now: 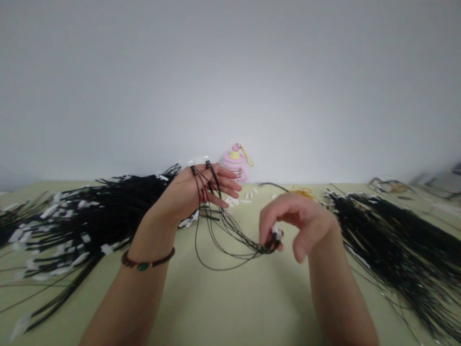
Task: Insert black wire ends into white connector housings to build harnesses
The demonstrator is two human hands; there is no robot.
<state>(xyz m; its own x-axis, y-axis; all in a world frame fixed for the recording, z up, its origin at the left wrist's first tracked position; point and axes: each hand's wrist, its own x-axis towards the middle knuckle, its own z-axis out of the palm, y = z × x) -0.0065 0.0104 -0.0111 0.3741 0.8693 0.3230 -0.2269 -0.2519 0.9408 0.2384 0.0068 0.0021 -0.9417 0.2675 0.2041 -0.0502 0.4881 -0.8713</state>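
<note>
Thin black wires with white connectors form a wire harness (234,233) that spans the gap between my hands. Its clear-white connector end (199,160) shows at the upper edge of my left hand (201,187). That hand's fingers are stretched out and slightly apart, with the wires draped across them. At the other end, my right hand (295,223) has its fingers curled round the gathered wires and small white plugs (276,233). The right thumb stands away from the bundle. Between the hands the wires sag in loose loops above the table.
A large pile of black cables with white ends (97,211) lies on the left. Black wire bundles (389,240) spread along the right. Small white pieces (247,198), a pink cup-shaped object (235,163) and yellow bands (302,192) sit near the wall on the pale-green table (230,307).
</note>
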